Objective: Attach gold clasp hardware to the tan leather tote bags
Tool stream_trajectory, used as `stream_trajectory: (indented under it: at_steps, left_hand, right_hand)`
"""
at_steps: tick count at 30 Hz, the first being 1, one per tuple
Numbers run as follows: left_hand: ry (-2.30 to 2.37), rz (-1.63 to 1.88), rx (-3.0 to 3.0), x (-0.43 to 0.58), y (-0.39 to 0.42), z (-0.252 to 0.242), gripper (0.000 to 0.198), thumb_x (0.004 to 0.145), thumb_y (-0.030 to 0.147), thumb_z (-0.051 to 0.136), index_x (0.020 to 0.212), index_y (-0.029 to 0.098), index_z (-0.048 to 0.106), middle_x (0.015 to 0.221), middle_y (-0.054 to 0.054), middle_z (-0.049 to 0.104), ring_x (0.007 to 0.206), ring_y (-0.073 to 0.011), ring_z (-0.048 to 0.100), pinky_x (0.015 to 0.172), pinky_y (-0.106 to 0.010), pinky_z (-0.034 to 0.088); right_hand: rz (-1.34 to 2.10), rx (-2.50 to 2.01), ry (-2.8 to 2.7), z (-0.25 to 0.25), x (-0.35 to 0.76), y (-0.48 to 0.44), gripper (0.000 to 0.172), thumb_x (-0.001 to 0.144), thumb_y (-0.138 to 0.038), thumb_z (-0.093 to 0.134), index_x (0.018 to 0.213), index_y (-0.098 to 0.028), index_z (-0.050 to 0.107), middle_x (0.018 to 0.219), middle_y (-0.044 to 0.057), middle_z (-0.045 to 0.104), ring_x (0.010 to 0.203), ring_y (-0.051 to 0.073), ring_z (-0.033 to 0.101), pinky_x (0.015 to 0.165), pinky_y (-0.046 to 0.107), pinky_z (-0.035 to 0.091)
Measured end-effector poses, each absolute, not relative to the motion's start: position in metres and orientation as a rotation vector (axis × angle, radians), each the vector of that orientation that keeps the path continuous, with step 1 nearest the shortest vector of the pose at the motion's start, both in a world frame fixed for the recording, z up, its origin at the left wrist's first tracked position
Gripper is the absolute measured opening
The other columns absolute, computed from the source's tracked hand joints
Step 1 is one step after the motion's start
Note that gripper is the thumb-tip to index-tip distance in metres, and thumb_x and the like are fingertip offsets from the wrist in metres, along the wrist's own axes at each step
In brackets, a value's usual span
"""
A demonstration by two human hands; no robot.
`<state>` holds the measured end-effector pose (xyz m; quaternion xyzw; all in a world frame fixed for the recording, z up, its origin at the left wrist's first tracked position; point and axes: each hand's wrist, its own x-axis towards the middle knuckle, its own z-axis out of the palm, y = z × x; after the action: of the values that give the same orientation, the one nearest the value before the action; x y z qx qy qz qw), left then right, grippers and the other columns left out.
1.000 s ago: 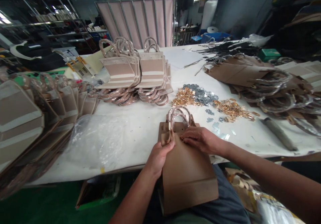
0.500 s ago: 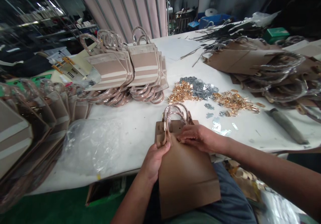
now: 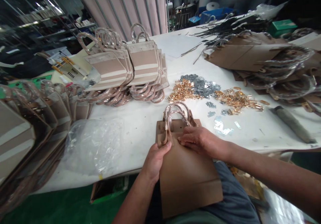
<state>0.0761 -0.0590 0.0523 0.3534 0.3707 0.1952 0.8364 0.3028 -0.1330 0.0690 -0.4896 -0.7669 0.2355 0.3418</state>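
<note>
A brown handbag panel [image 3: 190, 177] with plastic-wrapped handles [image 3: 177, 112] leans from the table edge down over my lap. My left hand [image 3: 155, 158] grips its left side, thumb on the front face just below a handle's base. Near the top right of the panel, my right hand [image 3: 198, 140] has its fingers curled together against the leather, below the other handle base. Whatever those fingertips may pinch is too small to make out. Just beyond the handles lie a pile of gold metal fittings [image 3: 184, 90] and grey metal plates [image 3: 200, 85].
More gold fittings [image 3: 238, 100] and loose silver plates [image 3: 222, 127] lie at right, near a dark roll [image 3: 294, 123]. Stacked brown bag panels [image 3: 250, 55] sit behind them. Beige bag pieces [image 3: 109, 67] stand at back left. A clear plastic bag [image 3: 92, 147] lies on the left.
The view has shifted slightly. Both hands stay at nearly the same places on the panel; the right hand's fingers have barely moved.
</note>
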Motion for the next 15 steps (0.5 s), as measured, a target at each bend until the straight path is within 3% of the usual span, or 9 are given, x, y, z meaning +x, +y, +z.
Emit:
stream_trajectory:
  at_steps: [5, 8, 11, 15]
  left_hand:
    - [0.743, 0.449, 0.737, 0.075, -0.062, 0.050, 0.042, 0.084, 0.037, 0.085, 0.115, 0.011, 0.075, 0.103, -0.014, 0.077, 0.093, -0.0302, 0.076, 0.086, -0.038, 0.060]
    - [0.743, 0.463, 0.762, 0.074, -0.063, 0.048, 0.042, 0.083, 0.039, 0.087, 0.112, 0.010, 0.076, 0.099, -0.014, 0.077, 0.090, -0.0299, 0.076, 0.084, -0.036, 0.060]
    - [0.746, 0.459, 0.786, 0.073, -0.062, 0.050, 0.044, 0.082, 0.041, 0.087, 0.110, 0.009, 0.076, 0.097, -0.014, 0.077, 0.089, -0.0310, 0.076, 0.081, -0.036, 0.061]
    - [0.757, 0.464, 0.818, 0.074, -0.060, 0.056, 0.052, 0.082, 0.043, 0.086, 0.122, 0.011, 0.073, 0.106, -0.014, 0.077, 0.099, -0.0337, 0.075, 0.089, -0.041, 0.061]
  right_hand:
    - [0.692, -1.292, -1.868, 0.072, 0.306, -0.134, 0.014, 0.109, -0.027, 0.059, 0.112, -0.021, 0.072, 0.101, 0.005, 0.068, 0.088, 0.019, 0.065, 0.076, 0.027, 0.049]
    - [0.650, -1.344, -1.853, 0.068, 0.301, -0.134, 0.008, 0.106, -0.022, 0.063, 0.106, -0.021, 0.071, 0.098, 0.004, 0.067, 0.086, 0.019, 0.065, 0.076, 0.027, 0.049]
    - [0.555, -1.388, -1.928, 0.062, 0.291, -0.133, 0.015, 0.104, -0.014, 0.061, 0.096, -0.020, 0.072, 0.095, 0.004, 0.065, 0.085, 0.019, 0.063, 0.075, 0.028, 0.049]
    - [0.384, -1.475, -1.910, 0.062, 0.279, -0.134, 0.013, 0.102, -0.012, 0.064, 0.095, -0.020, 0.072, 0.096, 0.005, 0.065, 0.088, 0.021, 0.064, 0.081, 0.030, 0.051]
